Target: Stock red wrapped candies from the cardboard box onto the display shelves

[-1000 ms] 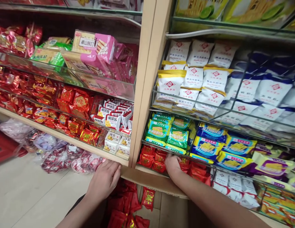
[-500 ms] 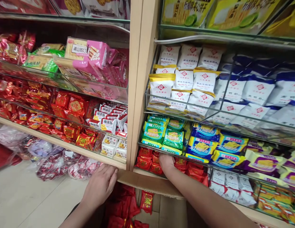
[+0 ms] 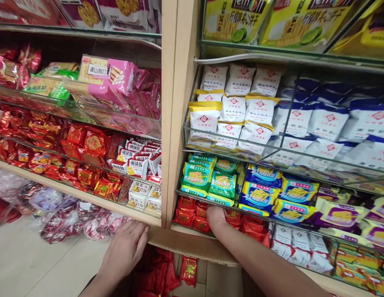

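My left hand (image 3: 126, 245) is curled over the left end of an open cardboard box (image 3: 192, 244), close to the shelf's wooden front edge. Inside the box lie several red snack packets (image 3: 162, 270), and one with gold print (image 3: 188, 270) shows clearly. My right hand (image 3: 216, 216) reaches over the box into the bottom shelf compartment, among small red packets (image 3: 183, 217) stacked in rows. Its fingers are hidden behind the hand and the shelf above, so whether they hold a packet cannot be seen.
Green biscuit packs (image 3: 223, 184) and blue-yellow packs (image 3: 260, 194) fill the tray just above my right hand. A wooden upright (image 3: 169, 123) divides the shelves. Bags of wrapped sweets (image 3: 60, 220) lie on the tiled floor at left. Glass shelf edges run across.
The view has tilted slightly, so the shelves sit a little lower and further left. My right hand stays among the red packets and my left hand stays on the box.
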The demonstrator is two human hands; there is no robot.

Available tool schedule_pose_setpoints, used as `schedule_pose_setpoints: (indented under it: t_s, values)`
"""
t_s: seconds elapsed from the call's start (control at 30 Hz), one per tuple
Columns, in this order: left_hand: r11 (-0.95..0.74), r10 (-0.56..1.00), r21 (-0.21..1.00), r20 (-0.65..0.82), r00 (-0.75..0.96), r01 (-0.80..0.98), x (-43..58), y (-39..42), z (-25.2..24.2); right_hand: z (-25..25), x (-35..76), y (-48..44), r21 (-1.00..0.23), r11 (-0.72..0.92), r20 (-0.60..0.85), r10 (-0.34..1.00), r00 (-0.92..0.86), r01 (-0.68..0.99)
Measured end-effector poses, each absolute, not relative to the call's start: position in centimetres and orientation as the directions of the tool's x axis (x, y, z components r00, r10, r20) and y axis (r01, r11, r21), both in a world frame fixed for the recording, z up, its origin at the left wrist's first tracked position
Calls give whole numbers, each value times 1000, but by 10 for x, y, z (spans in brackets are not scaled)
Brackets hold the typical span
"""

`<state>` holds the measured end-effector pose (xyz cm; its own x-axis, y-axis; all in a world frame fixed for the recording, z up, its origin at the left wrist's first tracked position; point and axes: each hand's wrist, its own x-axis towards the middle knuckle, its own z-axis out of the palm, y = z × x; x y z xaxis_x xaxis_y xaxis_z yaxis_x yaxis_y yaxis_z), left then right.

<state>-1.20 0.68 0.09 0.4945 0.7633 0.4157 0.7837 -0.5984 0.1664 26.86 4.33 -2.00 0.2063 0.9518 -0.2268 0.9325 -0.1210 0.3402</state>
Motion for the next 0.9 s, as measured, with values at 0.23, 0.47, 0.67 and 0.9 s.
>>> schedule_pose_setpoints:
  t_s: [0.23, 0.47, 0.67, 0.9]
  values:
    - [-603, 759, 164, 420, 498, 781, -11, 9, 0, -15, 257, 23, 358, 1, -168, 984, 63, 934]
    - [-603, 759, 151, 410, 506, 783, -12, 9, -1, -14, 259, 26, 346, -25, -218, 970, 106, 938]
    - [-606, 750, 126, 419, 512, 785, -13, 10, -2, 12, 257, 16, 234, -34, -210, 974, 85, 972]
    - [-603, 740, 116, 452, 499, 789, -13, 11, 0, 46, 228, -81, -22, 139, 34, 990, -138, 990]
